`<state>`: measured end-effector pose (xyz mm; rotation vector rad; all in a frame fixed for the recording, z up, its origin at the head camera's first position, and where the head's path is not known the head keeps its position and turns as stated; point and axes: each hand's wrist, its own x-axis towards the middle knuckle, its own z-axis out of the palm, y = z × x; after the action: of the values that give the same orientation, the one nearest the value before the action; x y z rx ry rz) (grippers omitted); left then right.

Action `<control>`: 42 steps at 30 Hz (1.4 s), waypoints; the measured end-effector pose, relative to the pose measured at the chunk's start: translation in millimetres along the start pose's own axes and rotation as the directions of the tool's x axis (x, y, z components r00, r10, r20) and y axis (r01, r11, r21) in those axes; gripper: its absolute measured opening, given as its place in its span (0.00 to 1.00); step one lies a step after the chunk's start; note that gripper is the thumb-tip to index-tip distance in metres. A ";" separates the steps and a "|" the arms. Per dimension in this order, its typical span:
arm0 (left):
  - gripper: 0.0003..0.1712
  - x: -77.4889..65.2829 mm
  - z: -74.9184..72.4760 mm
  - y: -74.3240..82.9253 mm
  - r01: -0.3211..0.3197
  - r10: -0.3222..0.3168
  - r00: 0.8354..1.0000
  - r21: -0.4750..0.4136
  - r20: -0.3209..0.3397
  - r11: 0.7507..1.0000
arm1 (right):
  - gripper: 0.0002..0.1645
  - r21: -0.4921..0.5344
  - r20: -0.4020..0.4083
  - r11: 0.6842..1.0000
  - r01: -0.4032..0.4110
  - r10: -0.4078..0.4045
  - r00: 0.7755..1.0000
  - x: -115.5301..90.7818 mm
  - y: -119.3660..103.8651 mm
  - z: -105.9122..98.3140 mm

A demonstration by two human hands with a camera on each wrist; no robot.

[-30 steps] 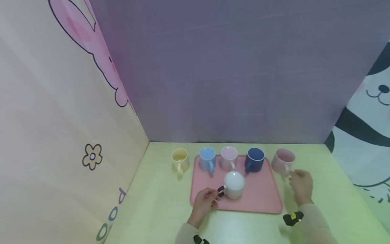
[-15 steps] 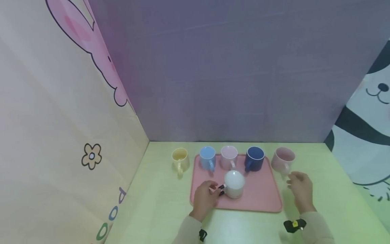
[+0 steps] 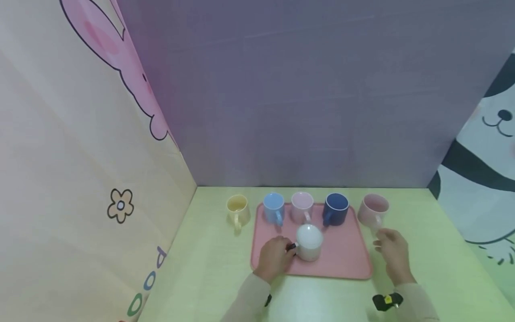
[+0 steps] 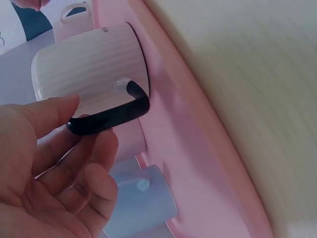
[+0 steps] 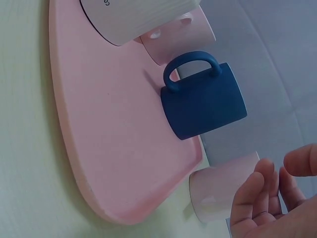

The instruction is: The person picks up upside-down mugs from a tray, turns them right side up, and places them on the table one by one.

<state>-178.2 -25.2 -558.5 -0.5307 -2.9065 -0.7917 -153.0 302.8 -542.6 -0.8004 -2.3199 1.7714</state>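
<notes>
A white mug (image 3: 309, 243) with a black-coated handle (image 4: 111, 116) stands upright on the pink tray (image 3: 342, 264). My left hand (image 3: 275, 257) pinches that handle from the left, thumb on one side and curled fingers on the other. In the right wrist view only the white mug's lower part shows. My right hand (image 3: 393, 252) is just in front of a dusty-pink mug (image 3: 373, 210), which sits on the table to the right of the tray. Its fingers (image 5: 247, 198) are loosely bent, thumb apart from them, with nothing between. They overlap the dusty-pink mug in the right wrist view.
Along the tray's back edge stand a light blue mug (image 3: 274, 208), a pale pink mug (image 3: 302, 208) and a navy mug (image 3: 335, 209). A yellow mug (image 3: 238, 210) is on the table (image 3: 209, 268) to the left. A grey wall (image 3: 281, 112) rises behind.
My left hand has moved forward and right onto the white mug's handle. My right hand has drawn back slightly from the dusty-pink mug's handle. The mugs stay in place.
</notes>
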 end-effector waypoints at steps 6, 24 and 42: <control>0.07 3.0 2.2 -1.0 -0.039 0.039 0.999 -0.045 0.000 0.998 | 0.26 -0.014 0.001 1.000 -0.015 0.015 1.000 1.3 4.7 1.1; 0.07 0.8 5.5 0.6 0.081 -0.052 0.989 -0.209 0.141 0.975 | 0.26 0.011 0.012 0.999 -0.030 0.030 0.999 -1.4 6.5 0.5; 0.07 -6.4 6.3 2.5 0.123 -0.082 0.989 -0.382 0.123 0.916 | 0.26 -0.005 0.005 0.999 -0.040 0.040 0.999 -3.8 7.5 2.4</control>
<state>-171.3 -22.0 -563.8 -0.4609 -2.8948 -1.4162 -148.2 300.3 -549.4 -0.8494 -2.3282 1.7865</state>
